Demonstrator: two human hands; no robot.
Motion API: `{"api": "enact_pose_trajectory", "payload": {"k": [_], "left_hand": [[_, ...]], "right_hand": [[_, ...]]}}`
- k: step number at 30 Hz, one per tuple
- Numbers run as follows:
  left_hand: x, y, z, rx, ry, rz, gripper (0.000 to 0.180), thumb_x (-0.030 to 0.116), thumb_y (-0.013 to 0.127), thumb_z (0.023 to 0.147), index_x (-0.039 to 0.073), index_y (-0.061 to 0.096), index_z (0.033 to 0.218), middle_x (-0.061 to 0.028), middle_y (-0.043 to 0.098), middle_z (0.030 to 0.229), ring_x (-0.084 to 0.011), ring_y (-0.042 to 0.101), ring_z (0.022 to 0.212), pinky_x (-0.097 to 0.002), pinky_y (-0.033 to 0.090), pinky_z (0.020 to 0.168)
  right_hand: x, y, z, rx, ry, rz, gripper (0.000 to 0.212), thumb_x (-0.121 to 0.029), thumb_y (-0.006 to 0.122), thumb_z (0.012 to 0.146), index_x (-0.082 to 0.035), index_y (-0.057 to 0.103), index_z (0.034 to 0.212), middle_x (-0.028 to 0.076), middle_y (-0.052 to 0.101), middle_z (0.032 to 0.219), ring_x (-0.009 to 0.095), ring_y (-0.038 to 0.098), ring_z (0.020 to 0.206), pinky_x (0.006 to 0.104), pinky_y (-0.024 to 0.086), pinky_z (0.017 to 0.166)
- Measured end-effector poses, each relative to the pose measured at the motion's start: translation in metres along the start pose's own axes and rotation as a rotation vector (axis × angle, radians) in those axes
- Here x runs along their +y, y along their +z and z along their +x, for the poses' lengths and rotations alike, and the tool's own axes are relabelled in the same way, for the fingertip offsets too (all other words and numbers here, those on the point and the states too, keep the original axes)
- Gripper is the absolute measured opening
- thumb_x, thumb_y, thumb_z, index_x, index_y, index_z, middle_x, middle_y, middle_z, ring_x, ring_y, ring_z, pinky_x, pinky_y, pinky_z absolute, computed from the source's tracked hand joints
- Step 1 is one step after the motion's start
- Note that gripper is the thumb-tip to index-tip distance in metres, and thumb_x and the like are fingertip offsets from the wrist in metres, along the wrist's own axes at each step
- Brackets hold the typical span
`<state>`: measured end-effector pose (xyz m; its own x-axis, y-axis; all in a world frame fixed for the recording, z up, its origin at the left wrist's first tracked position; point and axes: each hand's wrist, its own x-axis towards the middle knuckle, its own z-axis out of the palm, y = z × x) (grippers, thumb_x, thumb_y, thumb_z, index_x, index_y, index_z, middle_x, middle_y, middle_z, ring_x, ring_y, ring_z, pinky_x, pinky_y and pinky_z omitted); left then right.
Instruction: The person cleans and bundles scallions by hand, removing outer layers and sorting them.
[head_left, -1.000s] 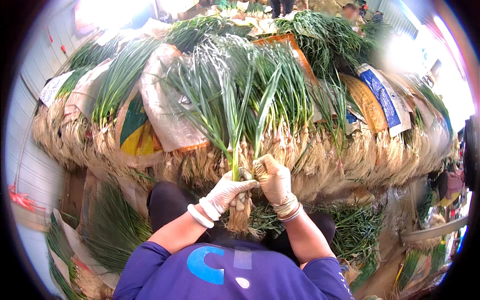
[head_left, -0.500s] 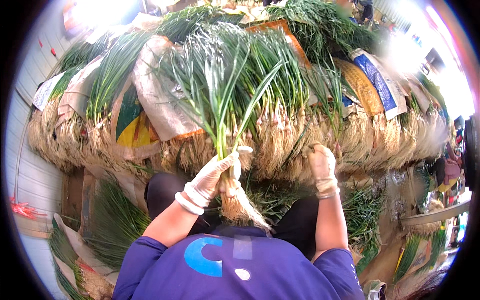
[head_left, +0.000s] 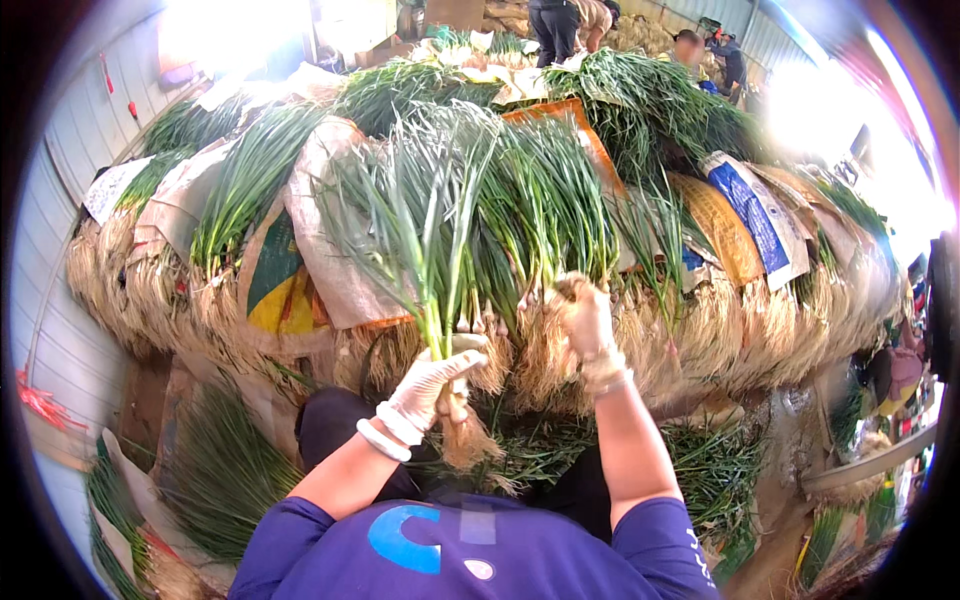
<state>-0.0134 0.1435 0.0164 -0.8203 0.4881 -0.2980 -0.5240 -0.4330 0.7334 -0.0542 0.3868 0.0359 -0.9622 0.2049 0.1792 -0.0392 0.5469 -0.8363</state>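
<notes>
White-gloved, my left hand (head_left: 437, 385) is closed round the stems of a bunch of green garlic (head_left: 432, 322), just above the bulbs. The leaves fan upward, and the pale roots hang below the fist. My right hand (head_left: 588, 325), also gloved, has its fingertips curled in at the bulb end of the green garlic pile (head_left: 553, 195) in front of me. What those fingers hold, if anything, is hidden and slightly blurred. Bulbs and long straw-coloured roots face me along the pile's near edge.
Woven sacks, among them a whitish one (head_left: 330, 235) and a blue-and-white one (head_left: 752, 215), lie over parts of the heap. Loose green leaves (head_left: 715, 465) cover the ground to my right. More long greens (head_left: 225, 470) lie at lower left. Other people (head_left: 560, 28) are beyond the heap.
My right hand has moved left and up onto the bulbs at the pile's edge. The left hand, still holding its bunch, sits slightly lower. The view has tilted up, showing people behind.
</notes>
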Motion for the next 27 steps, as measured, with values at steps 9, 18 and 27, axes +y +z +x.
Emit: {"api": "enact_pose_trajectory", "payload": {"k": [9, 18, 27], "left_hand": [[-0.027, 0.014, 0.015, -0.128, -0.171, 0.006, 0.026, 0.018, 0.062, 0.087, 0.006, 0.058, 0.11, -0.0017, 0.057, 0.065, -0.0074, 0.048, 0.045, -0.0223, 0.04, 0.036], [-0.019, 0.009, 0.005, -0.084, -0.144, -0.139, 0.028, 0.014, 0.061, 0.087, 0.004, 0.055, 0.113, -0.0045, 0.061, 0.086, -0.0106, 0.057, 0.061, -0.0263, 0.049, 0.05], [-0.03, 0.01, -0.002, -0.087, -0.227, -0.209, 0.03, 0.011, 0.057, 0.085, 0.002, 0.052, 0.114, -0.0057, 0.061, 0.083, -0.0107, 0.056, 0.058, -0.0293, 0.049, 0.038]], "right_hand": [[-0.005, 0.028, -0.078, 0.119, -0.389, 0.033, 0.007, -0.008, 0.068, 0.081, -0.008, 0.061, 0.084, 0.007, 0.059, 0.065, 0.018, 0.06, 0.057, 0.0278, 0.048, 0.052], [0.07, -0.041, -0.104, 0.476, -0.108, -0.111, 0.034, 0.0, 0.058, 0.087, -0.005, 0.051, 0.12, 0.004, 0.057, 0.108, 0.011, 0.053, 0.089, 0.0226, 0.045, 0.078], [0.02, 0.011, -0.104, -0.219, 0.432, 0.686, 0.028, -0.027, 0.054, 0.094, -0.002, 0.061, 0.104, 0.005, 0.065, 0.093, 0.012, 0.06, 0.081, 0.0252, 0.047, 0.069]]}}
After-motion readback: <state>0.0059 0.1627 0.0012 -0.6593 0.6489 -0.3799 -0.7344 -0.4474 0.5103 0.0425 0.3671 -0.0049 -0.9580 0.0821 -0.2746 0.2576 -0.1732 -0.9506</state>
